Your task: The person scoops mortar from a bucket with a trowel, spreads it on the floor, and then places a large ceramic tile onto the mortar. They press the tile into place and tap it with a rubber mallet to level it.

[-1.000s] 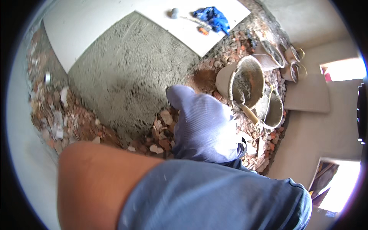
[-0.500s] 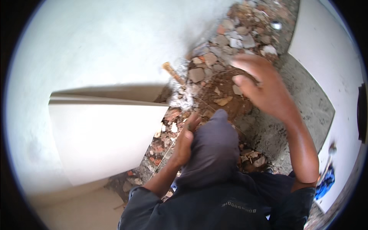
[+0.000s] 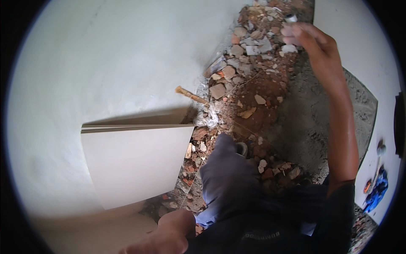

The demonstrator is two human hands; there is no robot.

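Observation:
My right hand [image 3: 315,42] reaches out at the upper right, above the rubble strip [image 3: 251,46] and near a small white round object [image 3: 291,18]. Its fingers stretch leftward, their tips slightly blurred, and I see nothing held. Low in the picture, my left hand [image 3: 175,226] is beside my bent leg [image 3: 228,169], with its fingers hidden. A thin string [image 3: 192,184] runs from that hand's area toward a wooden-handled tool [image 3: 192,95], which leans by the wall with its lower end in whitish material [image 3: 207,116]. Whether the left hand touches the string is unclear.
White boards [image 3: 135,163] lean against the pale wall [image 3: 127,55] at the left. Wet grey mortar [image 3: 306,116] lies right of the broken bricks and soil. Along the right side, a white panel [image 3: 368,55] carries a blue cloth [image 3: 377,192] and a long-handled tool [image 3: 376,167].
My right hand has moved up and outward toward the white round object. My left hand has drawn back from beside my knee to the lower edge. The view has shifted slightly.

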